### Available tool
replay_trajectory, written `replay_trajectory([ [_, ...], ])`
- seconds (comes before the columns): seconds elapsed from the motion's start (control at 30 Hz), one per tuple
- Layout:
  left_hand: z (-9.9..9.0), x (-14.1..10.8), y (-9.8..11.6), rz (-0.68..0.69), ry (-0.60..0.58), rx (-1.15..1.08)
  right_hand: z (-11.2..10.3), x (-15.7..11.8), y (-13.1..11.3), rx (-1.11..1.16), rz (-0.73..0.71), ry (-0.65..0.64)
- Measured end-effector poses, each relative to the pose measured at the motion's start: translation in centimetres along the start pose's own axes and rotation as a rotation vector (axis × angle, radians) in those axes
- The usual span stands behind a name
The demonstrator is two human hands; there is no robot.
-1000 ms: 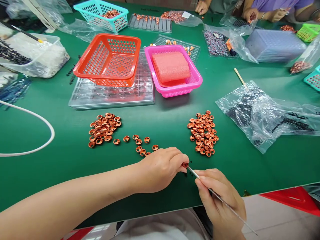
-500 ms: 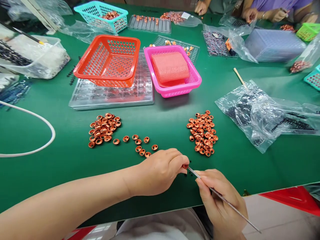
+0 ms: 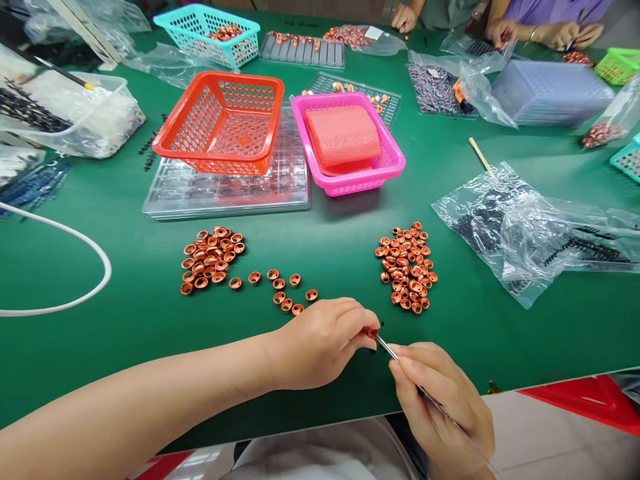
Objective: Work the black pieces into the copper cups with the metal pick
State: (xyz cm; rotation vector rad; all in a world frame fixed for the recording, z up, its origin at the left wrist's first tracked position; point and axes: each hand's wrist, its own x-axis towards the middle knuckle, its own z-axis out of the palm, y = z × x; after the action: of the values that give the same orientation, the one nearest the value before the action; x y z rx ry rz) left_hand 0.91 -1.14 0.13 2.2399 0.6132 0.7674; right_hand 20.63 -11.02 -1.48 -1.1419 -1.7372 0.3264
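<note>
Between the thumb and fingers of my left hand (image 3: 320,343) is a small copper-coloured cup-shaped piece (image 3: 371,332), mostly covered by the fingertips. My right hand (image 3: 445,400) is closed around a thin metal rod (image 3: 425,393), whose tip meets the piece. The rod's far end is blurred. Beyond my left hand lie a pile of similar copper pieces (image 3: 213,259), with several loose ones (image 3: 279,298) trailing toward the hand. Another pile of copper pieces (image 3: 406,267), with dark holes, sits beyond my right hand. Tiny black bits (image 3: 383,324) lie by the fingertips.
An orange-red basket (image 3: 170,145) stands on stacked clear trays (image 3: 230,200). Beside it, a pink basket (image 3: 357,185) holds pink foam (image 3: 345,137). At right lies a clear bag with black parts (image 3: 505,227). A white cable (image 3: 95,257) loops at left. Other people's hands (image 3: 557,35) work across the table.
The rod has shifted slightly in my right hand, and its rear end is now blurred. My left hand keeps its hold on the copper piece. The view has moved a little.
</note>
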Motion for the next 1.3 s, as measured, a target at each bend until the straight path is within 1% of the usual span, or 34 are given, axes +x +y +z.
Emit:
replay_trajectory([
  [0.17,-0.01,0.08,-0.16,-0.052,-0.005,-0.089,0.05,-0.13,0.05,0.035,0.050,0.053],
  [0.53,-0.49,0.29,-0.34,-0.122,-0.034,-0.147,0.15,0.00,-0.36,0.084,0.137,0.132],
  [1.1,-0.29,0.04,-0.38,-0.088,-0.037,-0.118,0.18,-0.05,-0.29,0.057,0.155,0.089],
  [1.3,-0.26,0.01,-0.42,-0.076,-0.029,-0.116,0.15,-0.15,-0.11,0.057,0.119,0.075],
])
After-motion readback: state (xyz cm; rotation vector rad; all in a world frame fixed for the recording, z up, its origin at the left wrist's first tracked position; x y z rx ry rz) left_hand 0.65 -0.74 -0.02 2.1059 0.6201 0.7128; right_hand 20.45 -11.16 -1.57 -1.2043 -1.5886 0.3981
